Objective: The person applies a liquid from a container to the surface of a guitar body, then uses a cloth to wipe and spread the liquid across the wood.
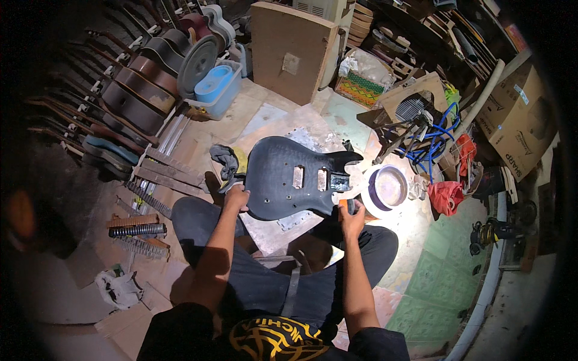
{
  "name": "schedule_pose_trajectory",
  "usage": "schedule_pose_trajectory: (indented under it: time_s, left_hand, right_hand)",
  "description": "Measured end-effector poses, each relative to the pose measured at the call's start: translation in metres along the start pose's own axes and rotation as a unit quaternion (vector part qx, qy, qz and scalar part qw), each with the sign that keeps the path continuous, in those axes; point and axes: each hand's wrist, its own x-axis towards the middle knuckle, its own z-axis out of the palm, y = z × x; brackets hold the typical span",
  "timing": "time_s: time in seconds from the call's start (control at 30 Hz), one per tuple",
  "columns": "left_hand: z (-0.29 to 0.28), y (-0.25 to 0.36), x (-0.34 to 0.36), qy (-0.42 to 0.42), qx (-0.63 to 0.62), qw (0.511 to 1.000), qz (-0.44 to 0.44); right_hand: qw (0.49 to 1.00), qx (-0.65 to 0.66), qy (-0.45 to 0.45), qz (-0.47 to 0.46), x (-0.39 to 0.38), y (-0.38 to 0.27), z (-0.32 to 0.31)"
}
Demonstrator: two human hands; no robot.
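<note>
A dark grey-black electric guitar body (271, 171) lies over my lap, its neck end and horns to the right. Two pickup openings and several small holes show in its face. My left hand (236, 197) is closed on the rounded left edge. In my right hand (353, 221), closed, is a small orange and dark block (344, 204), held by the lower horn near the neck pocket. My fingers partly hide the block, so its exact kind is unclear. A crumpled grey cloth (225, 161) lies just beyond my left hand.
A round pale basin (374, 206) stands to the right of the guitar body. Guitars (129, 90) fill a rack at the far left, beside a clear tub (224, 107). Blue hose (435, 137), a red bag (445, 197) and cardboard boxes (519, 123) crowd the right.
</note>
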Motion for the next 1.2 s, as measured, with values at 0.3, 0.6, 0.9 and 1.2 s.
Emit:
schedule_pose_trajectory:
  time_s: [0.3,0.6,0.9,1.2]
  left_hand:
    - [-0.011,0.020,-0.011,0.161,0.034,0.974,0.158]
    - [-0.001,0.023,-0.013,0.197,-0.064,0.968,0.141]
    - [0.000,0.021,-0.017,0.149,-0.035,0.988,0.026]
    - [-0.004,0.006,0.040,0.104,-0.074,0.970,0.207]
  right_hand:
    - [0.986,-0.099,-0.114,0.069,-0.075,-0.032,-0.003]
    - [0.955,0.057,-0.291,-0.028,-0.077,-0.033,0.004]
    - [0.986,0.118,-0.115,0.010,0.065,-0.032,-0.019]
    - [0.978,0.149,-0.091,0.115,0.017,-0.014,-0.001]
